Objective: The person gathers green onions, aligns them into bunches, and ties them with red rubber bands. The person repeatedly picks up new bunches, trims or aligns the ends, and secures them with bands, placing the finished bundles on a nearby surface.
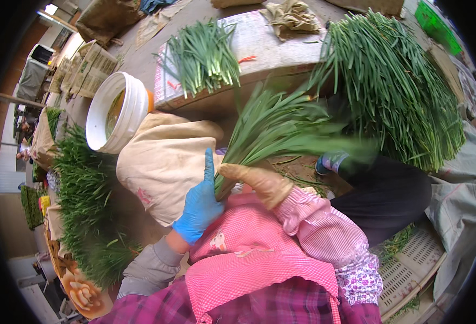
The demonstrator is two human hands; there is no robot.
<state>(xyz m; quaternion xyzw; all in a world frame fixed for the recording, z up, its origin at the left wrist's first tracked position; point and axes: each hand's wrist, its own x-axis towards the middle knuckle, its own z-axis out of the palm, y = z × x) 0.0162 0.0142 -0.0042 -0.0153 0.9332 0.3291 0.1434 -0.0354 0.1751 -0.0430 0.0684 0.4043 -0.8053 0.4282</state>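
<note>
My right hand [259, 182], in a tan glove, grips the stem end of a bunch of green chives [281, 127] that fans up and to the right, blurred at its tips. My left hand [200, 202], in a blue glove, rests flat against the bunch's lower stems with its fingers pointing up. Both hands sit just above my pink checked apron [249, 259].
A white bucket [114, 113] tilts at the left beside a beige cloth-covered knee [162, 162]. Cut chives [203, 54] lie on a low white board [281, 46]. A large heap of chives [400, 86] is at the right, another heap [86, 205] at the left. A slatted crate [411, 270] is lower right.
</note>
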